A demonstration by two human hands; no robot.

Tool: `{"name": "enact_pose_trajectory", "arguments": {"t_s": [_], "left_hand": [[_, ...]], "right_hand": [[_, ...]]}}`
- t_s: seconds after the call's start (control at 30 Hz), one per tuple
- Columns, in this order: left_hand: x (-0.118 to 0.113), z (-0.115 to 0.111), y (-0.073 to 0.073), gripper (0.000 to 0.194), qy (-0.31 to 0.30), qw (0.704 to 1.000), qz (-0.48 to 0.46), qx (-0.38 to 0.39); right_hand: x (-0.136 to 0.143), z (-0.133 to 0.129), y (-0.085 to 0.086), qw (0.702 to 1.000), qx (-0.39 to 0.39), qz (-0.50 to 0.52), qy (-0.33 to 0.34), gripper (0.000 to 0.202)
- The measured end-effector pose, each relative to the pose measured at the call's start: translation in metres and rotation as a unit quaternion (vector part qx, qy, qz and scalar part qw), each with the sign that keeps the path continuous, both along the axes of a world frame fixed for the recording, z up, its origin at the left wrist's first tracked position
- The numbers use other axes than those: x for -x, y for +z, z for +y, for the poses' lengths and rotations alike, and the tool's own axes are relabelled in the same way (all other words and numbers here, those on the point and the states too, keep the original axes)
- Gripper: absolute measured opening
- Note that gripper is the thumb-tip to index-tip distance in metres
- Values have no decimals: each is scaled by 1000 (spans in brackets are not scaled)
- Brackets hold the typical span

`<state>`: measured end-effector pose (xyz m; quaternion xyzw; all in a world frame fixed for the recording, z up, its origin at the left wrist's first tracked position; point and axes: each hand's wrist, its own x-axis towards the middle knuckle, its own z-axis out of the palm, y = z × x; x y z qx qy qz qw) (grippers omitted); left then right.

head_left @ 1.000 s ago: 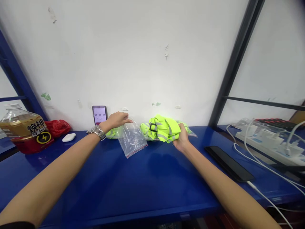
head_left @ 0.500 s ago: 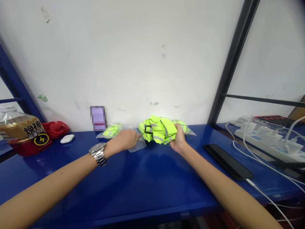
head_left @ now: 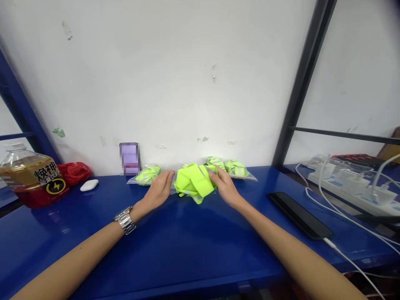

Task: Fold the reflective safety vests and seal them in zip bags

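A crumpled yellow-green reflective fabric bundle (head_left: 195, 181) is held above the blue table (head_left: 187, 246). My right hand (head_left: 226, 185) grips its right side, thumb in front. Just left of the bundle is my left hand (head_left: 158, 189), with a metal watch on the wrist; its fingers are together, and whether it holds anything is unclear. Behind the left hand lies a clear bag (head_left: 148, 173) with similar fabric inside. Another such bag (head_left: 236, 168) rests behind the right hand, and more yellow-green fabric (head_left: 214, 161) shows between, partly hidden by the bundle.
At the left are a large bottle (head_left: 31, 177), a red plastic bag (head_left: 75, 171) and a white case (head_left: 89, 185). A purple-screened device (head_left: 130, 158) leans on the wall. To the right lie a black phone (head_left: 300, 214) on a cable and a power strip (head_left: 353, 183).
The fabric bundle has moved left and slightly nearer with my right hand, turning as it went. My left hand has drawn back left. More bagged fabric now shows behind the bundle.
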<state>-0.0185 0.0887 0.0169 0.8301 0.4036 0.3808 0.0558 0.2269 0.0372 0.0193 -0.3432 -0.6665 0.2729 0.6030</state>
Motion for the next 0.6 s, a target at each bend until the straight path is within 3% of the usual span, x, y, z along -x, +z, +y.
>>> {"name": "enact_pose_trajectory", "arguments": {"t_s": [0.03,0.1,0.23,0.4,0.5,0.6], "left_hand": [[0,-5,7,47,-8,997,-62,36],[0,-16,20,51,-63,984,-119,114],[2,-35,36,45,-190,953,-12,235],[7,-45,36,59,-224,946,76,220],[9,-42,32,66,-239,940,98,223],[9,-41,29,58,-199,956,103,187]], "right_hand": [[1,-4,2,994,-74,-80,0,21],[4,-11,5,955,-208,-210,-6,24],[8,-13,0,883,-346,-308,-79,42],[5,-8,-5,856,-379,-326,-134,52],[0,-9,1,867,-362,-332,-80,49],[-7,-11,9,898,-296,-325,-3,44]]}}
